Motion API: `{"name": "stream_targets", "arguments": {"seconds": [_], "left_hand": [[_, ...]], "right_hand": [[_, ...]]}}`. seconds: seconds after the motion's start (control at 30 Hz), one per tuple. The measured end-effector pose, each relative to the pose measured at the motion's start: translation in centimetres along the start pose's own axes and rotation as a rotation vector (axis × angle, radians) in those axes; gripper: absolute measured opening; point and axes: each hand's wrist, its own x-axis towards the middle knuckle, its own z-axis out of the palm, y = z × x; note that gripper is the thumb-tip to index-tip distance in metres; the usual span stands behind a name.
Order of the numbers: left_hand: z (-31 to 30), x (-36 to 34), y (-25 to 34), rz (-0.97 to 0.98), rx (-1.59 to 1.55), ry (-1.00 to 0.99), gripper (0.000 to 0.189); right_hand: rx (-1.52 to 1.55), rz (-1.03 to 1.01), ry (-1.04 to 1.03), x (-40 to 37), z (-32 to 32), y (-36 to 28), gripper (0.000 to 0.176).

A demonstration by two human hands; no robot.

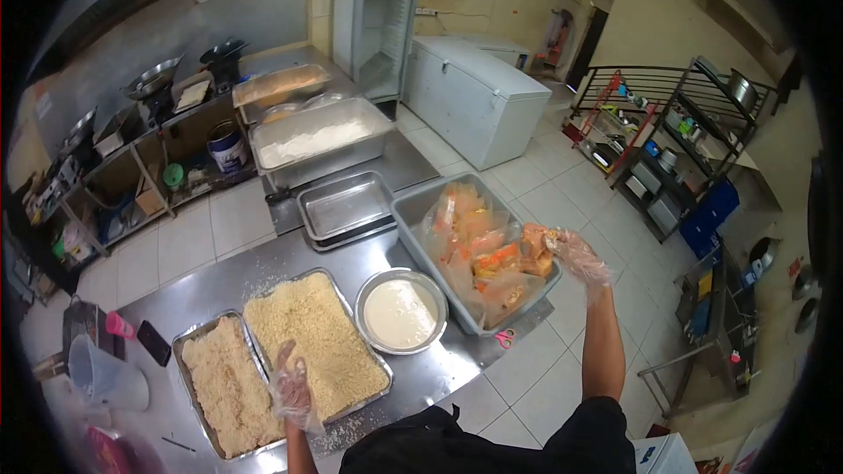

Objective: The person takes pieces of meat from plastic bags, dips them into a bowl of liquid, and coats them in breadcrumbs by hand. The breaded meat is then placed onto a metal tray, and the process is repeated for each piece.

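Clear plastic gloves cover both hands. My right hand (pixel 575 254) is raised over the right rim of a grey tub (pixel 407 226), its fingers closed on an orange-brown piece of meat (pixel 535 250). Inside the tub lie several clear plastic bags (pixel 474 233) with orange contents. Open and with nothing in it, my left hand (pixel 294 393) hovers at or just above a tray of yellowish breadcrumbs (pixel 320 333); contact is hard to judge. To its left a second tray holds crumb-coated food (pixel 226 386). A metal bowl of white batter (pixel 399 314) stands between the crumbs and the tub.
Metal pans (pixel 346 204) sit behind the bowl, with a deep tray of white flour (pixel 316 142) beyond. Pink scissors (pixel 504 339) lie by the tub. A phone (pixel 154 344) and a plastic jug (pixel 105 377) are at left. A chest freezer (pixel 479 96) and black shelf rack (pixel 685 149) stand farther off.
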Motion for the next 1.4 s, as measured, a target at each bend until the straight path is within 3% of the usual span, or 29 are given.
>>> {"name": "stream_targets", "arguments": {"seconds": [0.07, 0.1, 0.17, 0.23, 0.27, 0.33, 0.43, 0.53, 0.57, 0.7, 0.77, 0.87, 0.9, 1.0, 1.03, 1.13, 1.27, 1.33, 1.4], "left_hand": [[1.3, 0.4, 0.6, 0.072, -0.073, -0.022, 0.047], [2.6, 0.5, 0.8, 0.064, -0.261, -0.039, 0.048], [4.4, 0.7, 1.7, -0.089, -0.365, -0.191, 0.048], [6.6, 1.2, 2.8, -0.016, -0.467, -0.318, 0.047], [7.9, 1.6, 3.6, 0.226, -0.629, -0.303, 0.046], [8.5, 1.0, 5.2, 0.079, -0.59, -0.349, 0.039], [9.4, 0.2, 5.1, -0.059, -0.785, -0.113, 0.037], [9.2, -0.5, 1.3, -0.316, -0.726, -0.034, 0.031], [9.7, -0.6, 0.3, -0.28, -0.738, 0.065, 0.026], [9.6, -2.3, -1.2, -0.262, -0.669, -0.037, 0.026], [8.2, -2.7, 0.5, -0.334, -0.496, -0.154, 0.026], [8.9, -3.8, -0.5, -0.184, -0.65, -0.102, 0.029], [9.0, -4.1, -1.0, -0.277, -0.541, -0.123, 0.03], [9.1, -4.0, -1.5, -0.313, -0.612, -0.188, 0.032], [9.0, -4.1, -0.7, -0.239, -0.643, -0.131, 0.025], [7.1, -3.2, 1.4, -0.384, -0.476, -0.261, 0.034], [8.9, -3.2, -0.6, -0.397, -0.163, -0.276, 0.036], [9.9, -2.9, -1.0, -0.377, -0.383, -0.273, 0.036], [12.6, -2.6, -3.2, -0.303, -0.593, -0.236, 0.036]], "right_hand": [[0.234, 0.046, -0.022, -0.3, 6.0, -2.7, 0.044], [0.353, 0.076, -0.043, -0.2, 9.7, -3.8, 0.046], [0.386, -0.041, -0.099, 0.3, 16.2, -3.2, 0.055], [0.618, -0.029, -0.201, 1.0, 23.1, -2.9, 0.071], [0.664, -0.029, -0.244, 1.5, 26.1, -1.9, 0.073], [0.756, -0.026, -0.32, 2.1, 31.5, 0.2, 0.078], [0.753, -0.137, -0.278, 1.7, 37.8, 0.9, 0.081], [0.831, 0.03, -0.371, 2.4, 38.9, 4.4, 0.082], [0.967, 0.068, -0.347, 1.9, 39.2, 2.8, 0.076], [0.868, 0.213, -0.16, 2.7, 38.7, 7.5, 0.048], [0.804, 0.198, -0.122, 3.3, 38.2, 9.0, 0.043], [0.511, 0.214, -0.081, 3.2, 37.2, 8.6, 0.042], [0.422, 0.185, -0.078, 3.1, 36.7, 8.7, 0.043], [0.374, 0.168, -0.255, 3.5, 34.0, 8.5, 0.043], [0.325, 0.195, -0.295, 3.4, 33.4, 7.5, 0.041], [0.133, 0.207, -0.357, 3.0, 32.1, 4.4, 0.037], [0.14, 0.18, -0.433, 4.6, 29.5, 7.4, 0.024], [-0.161, 0.169, -0.344, 5.6, 28.6, 8.1, 0.015], [-0.37, -0.029, -0.337, 7.0, 27.5, 10.8, 0.011]]}}
